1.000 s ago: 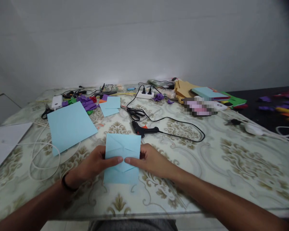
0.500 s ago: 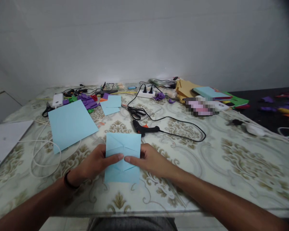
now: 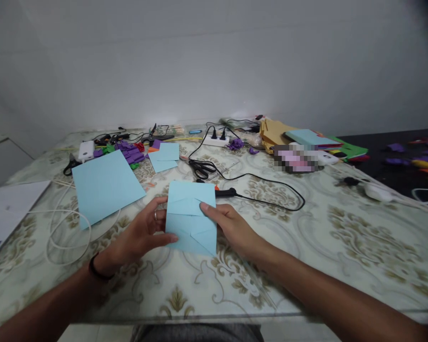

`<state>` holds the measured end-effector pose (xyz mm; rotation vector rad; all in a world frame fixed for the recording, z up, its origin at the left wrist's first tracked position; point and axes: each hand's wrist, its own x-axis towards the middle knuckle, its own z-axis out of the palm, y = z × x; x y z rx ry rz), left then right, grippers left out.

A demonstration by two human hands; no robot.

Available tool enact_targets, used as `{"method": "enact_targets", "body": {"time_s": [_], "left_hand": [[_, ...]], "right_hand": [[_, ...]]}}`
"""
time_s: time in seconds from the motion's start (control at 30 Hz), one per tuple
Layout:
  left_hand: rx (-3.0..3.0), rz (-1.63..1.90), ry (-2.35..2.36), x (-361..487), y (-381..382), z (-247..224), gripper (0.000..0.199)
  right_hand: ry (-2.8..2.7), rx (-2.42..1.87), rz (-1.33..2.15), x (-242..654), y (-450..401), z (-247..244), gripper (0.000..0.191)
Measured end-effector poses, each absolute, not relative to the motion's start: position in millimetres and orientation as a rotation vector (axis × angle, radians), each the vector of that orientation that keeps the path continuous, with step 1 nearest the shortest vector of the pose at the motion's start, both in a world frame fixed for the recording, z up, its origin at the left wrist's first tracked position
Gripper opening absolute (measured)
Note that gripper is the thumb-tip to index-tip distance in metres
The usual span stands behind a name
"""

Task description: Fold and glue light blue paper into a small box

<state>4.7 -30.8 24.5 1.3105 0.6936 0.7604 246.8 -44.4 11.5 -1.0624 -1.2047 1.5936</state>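
Observation:
A folded light blue paper (image 3: 191, 223) is held up over the patterned tablecloth, its creased flaps facing me. My left hand (image 3: 146, 230) grips its left edge, thumb in front near the lower corner and fingers behind; a ring shows on one finger. On the right edge, my right hand (image 3: 235, 228) pinches the paper with its thumb on the front, near the middle flap; its other fingers are mostly hidden. Just behind the paper lies a black glue gun (image 3: 226, 192), partly covered by it. Black-handled scissors (image 3: 202, 168) rest farther back.
A large blue sheet (image 3: 107, 185) and white cable (image 3: 50, 237) lie at left. Behind are smaller blue sheets (image 3: 168, 152), purple pieces (image 3: 128, 152) and a power strip (image 3: 216, 140). Yellow paper (image 3: 273, 133) is at the back right. A black cord (image 3: 271, 176) loops across the table.
The folded paper has moved right and slightly away, now covering part of the glue gun. My left thumb has shifted to the lower left edge; my right thumb has moved up.

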Motion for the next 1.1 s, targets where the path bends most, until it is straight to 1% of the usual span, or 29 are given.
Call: {"method": "enact_targets", "body": {"time_s": [0.2, 0.23, 0.3, 0.4, 0.43, 0.5, 0.6, 0.7, 0.93, 1.03, 1.1], "left_hand": [[1.523, 0.972, 0.789, 0, -31, 23, 0.082], [1.581, 0.994, 0.79, -1, -30, 22, 0.082], [1.722, 0.994, 0.79, -6, -30, 20, 0.069], [1.949, 0.933, 0.869, -11, -30, 16, 0.038], [1.994, 0.919, 0.906, -12, -30, 16, 0.031], [2.018, 0.89, 0.965, -13, -30, 16, 0.023], [1.97, 0.857, 1.005, -10, -30, 19, 0.018], [1.903, 0.847, 1.046, -6, -30, 23, 0.018], [1.786, 0.876, 1.084, 3, -35, 25, 0.026], [1.532, 0.919, 0.996, 7, -37, 27, 0.038], [1.365, 0.883, 0.935, 9, -38, 30, 0.053]], "right_hand": [[-1.177, -1.042, 1.619, 248, -42, 10, 0.06], [-1.198, -1.036, 1.629, 248, -41, 11, 0.059], [-1.247, -1.019, 1.649, 249, -41, 12, 0.055], [-1.296, -1.013, 1.653, 251, -42, 13, 0.053], [-1.302, -1.015, 1.649, 251, -42, 13, 0.052], [-1.299, -1.016, 1.649, 251, -42, 14, 0.052], [-1.31, -1.02, 1.644, 251, -42, 16, 0.056], [-1.408, -1.011, 1.619, 250, -44, 17, 0.06], [-1.428, -1.067, 1.671, 247, -49, 11, 0.05], [-1.413, -1.061, 1.699, 246, -50, 10, 0.049], [-1.438, -1.047, 1.71, 247, -50, 10, 0.049]]}}
